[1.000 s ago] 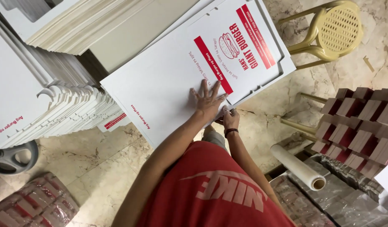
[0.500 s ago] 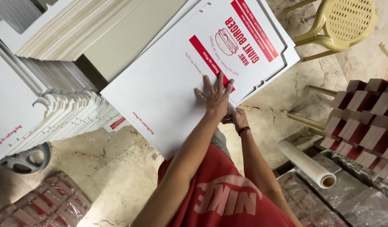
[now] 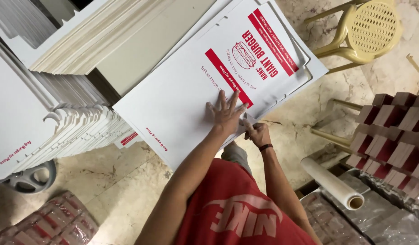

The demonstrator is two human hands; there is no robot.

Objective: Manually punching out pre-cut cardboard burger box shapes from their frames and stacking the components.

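**Flat carton blank, hands at its near edge**

Left hand [image 3: 226, 113] spread flat, fingers open, pressing white red-printed carton blank [image 3: 191, 97] lying atop similar stacked blanks [image 3: 78, 124]. Right hand [image 3: 257, 133] pinches the blank's edge flap. Film roll [image 3: 333, 183] rests nearby over wrapped bundles [image 3: 391, 213].

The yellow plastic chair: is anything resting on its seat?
No. The yellow plastic chair shows a bare perforated seat, standing on the marble floor beside the printed cardboard sheet.
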